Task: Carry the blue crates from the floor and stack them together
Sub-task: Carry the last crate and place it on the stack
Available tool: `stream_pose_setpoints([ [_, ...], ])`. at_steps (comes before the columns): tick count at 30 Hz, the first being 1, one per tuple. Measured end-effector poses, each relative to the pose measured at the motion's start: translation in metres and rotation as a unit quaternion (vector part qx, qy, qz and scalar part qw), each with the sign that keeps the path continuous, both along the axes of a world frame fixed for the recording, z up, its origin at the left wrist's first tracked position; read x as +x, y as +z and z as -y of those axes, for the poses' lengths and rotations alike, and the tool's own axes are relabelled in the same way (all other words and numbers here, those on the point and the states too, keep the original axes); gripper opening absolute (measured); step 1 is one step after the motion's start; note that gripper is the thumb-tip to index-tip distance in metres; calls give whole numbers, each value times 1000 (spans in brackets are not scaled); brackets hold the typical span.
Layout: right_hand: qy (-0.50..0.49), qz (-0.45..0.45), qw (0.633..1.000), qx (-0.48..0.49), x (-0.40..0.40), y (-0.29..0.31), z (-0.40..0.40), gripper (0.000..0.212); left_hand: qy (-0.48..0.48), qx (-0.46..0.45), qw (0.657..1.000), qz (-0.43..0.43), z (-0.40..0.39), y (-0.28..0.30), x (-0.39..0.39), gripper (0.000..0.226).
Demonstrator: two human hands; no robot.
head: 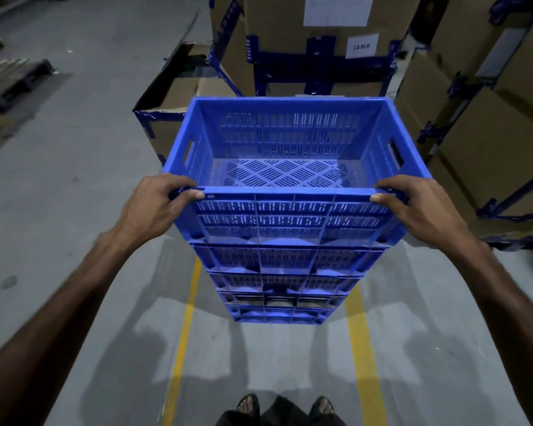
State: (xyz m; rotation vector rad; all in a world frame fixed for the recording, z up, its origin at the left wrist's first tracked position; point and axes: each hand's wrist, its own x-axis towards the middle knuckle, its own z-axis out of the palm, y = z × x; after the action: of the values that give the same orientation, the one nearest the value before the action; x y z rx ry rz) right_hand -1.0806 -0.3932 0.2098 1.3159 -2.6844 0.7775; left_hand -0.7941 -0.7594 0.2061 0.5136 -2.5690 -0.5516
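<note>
Top blue crate (pixel 290 167) seated on a stack of blue crates (pixel 285 272) on the grey floor (pixel 74 179), between two yellow lines (pixel 182 333). Left hand (pixel 157 204) and right hand (pixel 416 204) each gripping its near rim corners. Cardboard boxes (pixel 490 133) behind.

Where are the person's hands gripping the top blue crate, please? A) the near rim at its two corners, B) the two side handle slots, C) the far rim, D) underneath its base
A: the left hand and right hand curl over the near rim of the top blue crate at its corners.
</note>
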Motion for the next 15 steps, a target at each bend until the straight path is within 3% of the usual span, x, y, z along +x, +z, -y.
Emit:
stream_pose_setpoints([
  [15,3,15,1000,4,-1,3,-3,33,33,-6,999,-37,-13,-8,-3,26],
])
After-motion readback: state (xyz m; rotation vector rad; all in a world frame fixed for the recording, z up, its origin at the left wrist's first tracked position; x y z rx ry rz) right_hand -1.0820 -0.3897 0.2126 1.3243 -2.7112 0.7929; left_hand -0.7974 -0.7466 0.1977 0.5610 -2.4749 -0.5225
